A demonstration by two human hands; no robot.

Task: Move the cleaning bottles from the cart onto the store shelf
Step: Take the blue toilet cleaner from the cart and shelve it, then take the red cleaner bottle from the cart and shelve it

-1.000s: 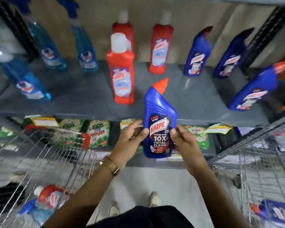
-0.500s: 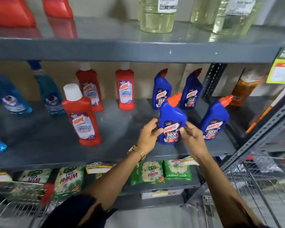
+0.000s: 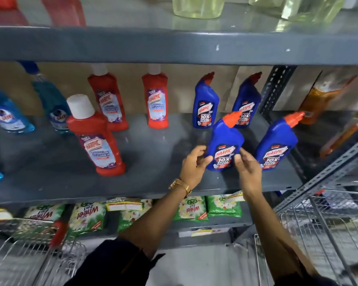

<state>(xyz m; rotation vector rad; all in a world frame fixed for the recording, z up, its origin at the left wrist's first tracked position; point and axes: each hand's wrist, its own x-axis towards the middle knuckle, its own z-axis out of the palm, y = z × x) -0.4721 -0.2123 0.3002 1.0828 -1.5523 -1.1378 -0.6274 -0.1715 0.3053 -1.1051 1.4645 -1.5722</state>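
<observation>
A blue Harpic bottle (image 3: 223, 145) with an orange cap stands upright on the grey middle shelf (image 3: 153, 182), near its front edge. My left hand (image 3: 194, 164) touches its lower left side with thumb and fingertips. My right hand (image 3: 247, 168) holds its lower right side, thumb on the label. Another blue Harpic bottle (image 3: 275, 145) stands just to its right, and two more (image 3: 205, 104) stand at the back. A wire cart (image 3: 29, 254) is at the lower left and a second cart (image 3: 329, 234) at the lower right; their contents are not visible.
Red Harpic bottles (image 3: 97, 141) stand left of my hands, with blue spray bottles (image 3: 54, 108) further left. Orange bottles (image 3: 318, 100) sit beyond the shelf upright on the right. The upper shelf (image 3: 174, 46) hangs close overhead. Green detergent packs (image 3: 190, 209) fill the shelf below.
Both hands carried the blue bottle up from above the cart and set it on the middle shelf. My view rose from the carts to the shelf.
</observation>
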